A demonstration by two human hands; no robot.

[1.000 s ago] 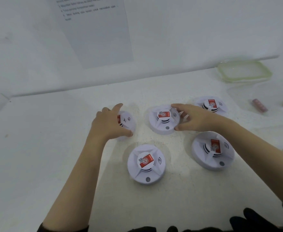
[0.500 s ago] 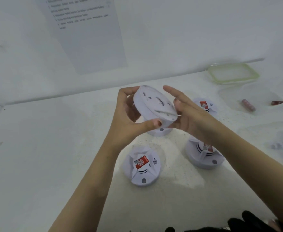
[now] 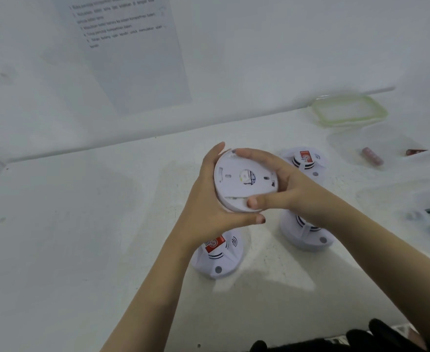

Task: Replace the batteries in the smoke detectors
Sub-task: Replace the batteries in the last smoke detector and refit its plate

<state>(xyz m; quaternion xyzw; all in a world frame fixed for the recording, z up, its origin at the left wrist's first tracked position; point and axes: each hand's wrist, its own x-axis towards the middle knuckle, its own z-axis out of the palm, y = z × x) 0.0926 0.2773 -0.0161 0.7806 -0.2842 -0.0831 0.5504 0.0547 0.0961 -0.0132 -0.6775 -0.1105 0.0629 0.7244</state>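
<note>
Table (image 3: 81, 250): white; bears everything listed except the lifted unit.
Front detectors: two lie face up nearest the person. The front-left detector (image 3: 217, 255) is partly hidden under the left forearm and the front-right detector (image 3: 308, 232) under the right wrist.
Left hand (image 3: 209, 207): curled round the left and lower rim of the held detector (image 3: 244, 181), thumb beneath, apparently bearing its weight.
Right hand (image 3: 285, 184): fingers laid over the far rim, thumb pressed on the near rim; it grips the same unit.
Held detector: above the table between both hands, tilted, flat back plate turned towards the person. A thin gap shows along the plate's near edge.
Governing relation: the disc is round and has no long axis. Its central axis points up at the person, and the hands sit on opposite rims, equally near. Opening it likely calls for a twist about that axis, or prising at the gap.
Far detector (image 3: 305, 158): face up, just behind the right hand.
Battery (image 3: 372, 156): lies in a clear container (image 3: 341, 148), well to the right; a green-rimmed lid (image 3: 348, 110) lies beyond.
Printed sheet (image 3: 132, 47): on the wall; text illegible.
</note>
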